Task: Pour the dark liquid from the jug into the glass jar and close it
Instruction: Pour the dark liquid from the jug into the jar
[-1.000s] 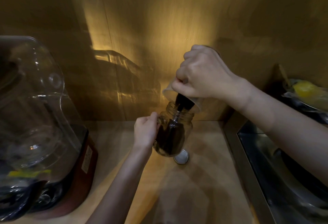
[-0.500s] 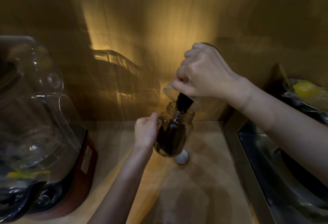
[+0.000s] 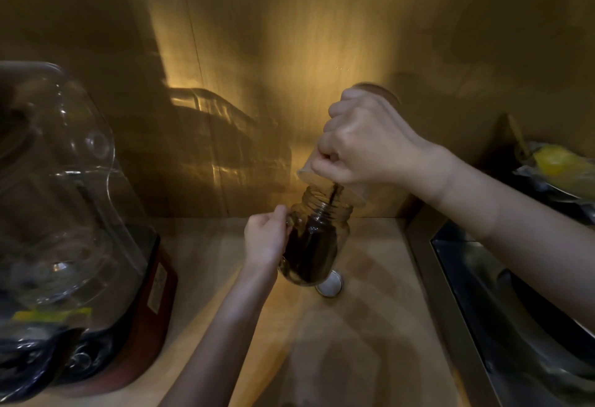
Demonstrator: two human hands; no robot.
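Observation:
My right hand point(image 3: 370, 145) grips a clear jug point(image 3: 349, 192), tipped steeply mouth-down over the glass jar point(image 3: 315, 239). A thin stream of dark liquid point(image 3: 333, 195) falls from the jug's rim into the jar's open mouth. The jar is tilted, more than half full of dark liquid, and my left hand point(image 3: 265, 239) holds it by its left side. A round metal lid point(image 3: 330, 286) lies flat on the wooden counter point(image 3: 370, 326) just behind the jar's base.
A blender with a clear dome cover point(image 3: 64, 181) and a red base point(image 3: 151, 303) stands at the left. A metal sink point(image 3: 515, 310) runs along the right. A bag with something yellow point(image 3: 557, 162) sits at the far right. A wooden wall rises behind.
The jug has tipped further and the pouring stream has thinned from a thick dark flow to a narrow thread. The jar's liquid level is slightly higher.

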